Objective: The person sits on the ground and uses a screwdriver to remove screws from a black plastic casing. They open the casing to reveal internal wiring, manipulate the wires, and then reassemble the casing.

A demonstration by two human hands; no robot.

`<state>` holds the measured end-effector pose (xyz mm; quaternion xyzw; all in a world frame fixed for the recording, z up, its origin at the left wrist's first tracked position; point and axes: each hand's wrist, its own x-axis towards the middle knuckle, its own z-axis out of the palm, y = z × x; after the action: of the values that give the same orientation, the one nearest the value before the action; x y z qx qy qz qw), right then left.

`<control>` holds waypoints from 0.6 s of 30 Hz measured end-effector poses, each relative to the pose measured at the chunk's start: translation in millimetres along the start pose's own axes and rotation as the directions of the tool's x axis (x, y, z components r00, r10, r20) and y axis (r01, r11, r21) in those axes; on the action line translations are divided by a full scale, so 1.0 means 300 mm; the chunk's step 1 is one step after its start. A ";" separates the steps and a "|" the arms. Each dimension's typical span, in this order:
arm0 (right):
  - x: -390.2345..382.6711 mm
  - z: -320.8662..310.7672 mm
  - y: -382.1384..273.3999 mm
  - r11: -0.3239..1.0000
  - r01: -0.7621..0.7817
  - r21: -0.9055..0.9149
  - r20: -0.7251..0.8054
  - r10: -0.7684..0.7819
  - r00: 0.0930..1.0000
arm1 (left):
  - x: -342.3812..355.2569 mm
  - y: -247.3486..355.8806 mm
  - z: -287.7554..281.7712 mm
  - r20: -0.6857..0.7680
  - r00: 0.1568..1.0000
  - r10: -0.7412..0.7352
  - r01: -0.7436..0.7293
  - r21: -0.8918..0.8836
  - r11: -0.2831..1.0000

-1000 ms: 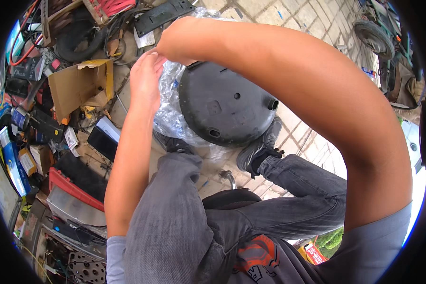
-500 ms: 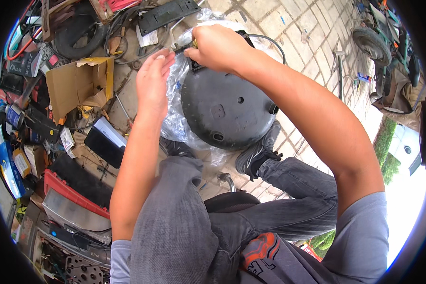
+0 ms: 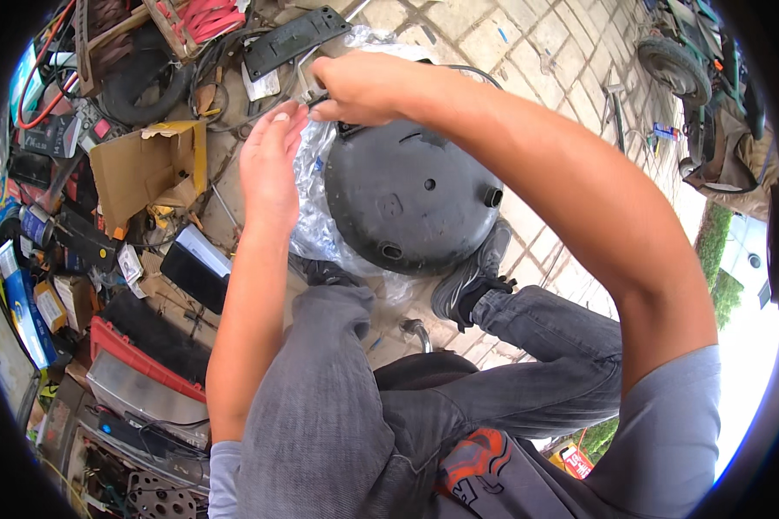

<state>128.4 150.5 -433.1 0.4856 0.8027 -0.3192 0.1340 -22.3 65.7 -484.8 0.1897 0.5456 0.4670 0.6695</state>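
Note:
A black, rounded shell (image 3: 411, 212) with holes lies on crumpled clear plastic (image 3: 312, 225) between my feet. Over its upper left edge, my left hand (image 3: 268, 164) has its fingers pressed together around something I cannot make out. My right hand (image 3: 359, 91) is closed beside those fingertips, around a small part that is mostly hidden; a bit of metal fitting (image 3: 307, 91) shows between the two hands. A thin black cable (image 3: 485, 78) arches from behind my right forearm over the top of the shell.
Left, dense clutter includes an open cardboard box (image 3: 121, 173), a tire (image 3: 138, 95), a black panel (image 3: 290, 43) and a red case (image 3: 117, 350). Upper right, a wheeled vehicle (image 3: 675, 69) stands on pavers (image 3: 545, 35); a long-handled tool (image 3: 617, 117) lies nearby. A metal tube (image 3: 420, 333) is by my legs.
My right hand swung rightward, exposing the fitting and cable, and has since moved back left toward my left hand. My left hand rose and shifted slightly, staying near the shell's upper left.

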 end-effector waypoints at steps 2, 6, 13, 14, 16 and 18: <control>-0.022 0.057 0.012 0.996 -0.012 0.094 -0.165 0.027 0.986 | 0.012 -0.015 0.017 0.048 0.997 0.068 -0.069 0.017 0.998; -0.038 0.108 0.018 0.997 -0.039 0.069 -0.293 0.057 0.954 | 0.039 0.008 0.047 0.067 0.982 0.175 -0.180 0.079 0.980; 0.008 0.006 -0.013 0.957 0.155 -0.245 0.130 -0.126 0.983 | 0.049 0.015 0.035 0.022 0.990 0.139 -0.140 0.025 0.990; 0.018 0.005 -0.020 0.953 0.162 -0.256 0.139 -0.130 0.982 | 0.053 0.012 0.031 0.022 0.991 0.134 -0.134 0.009 0.991; 0.034 0.006 -0.023 0.945 0.173 -0.279 0.157 -0.133 0.979 | 0.056 0.012 0.035 0.021 0.991 0.130 -0.130 -0.012 0.991; 0.036 0.004 -0.003 0.969 0.148 -0.199 0.126 -0.124 0.984 | 0.046 0.015 0.054 0.017 0.991 0.132 -0.132 -0.024 0.991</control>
<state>122.1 156.9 -439.4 0.3941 0.8542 -0.2689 0.2066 -9.9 83.5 -483.4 0.2222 0.5203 0.5145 0.6444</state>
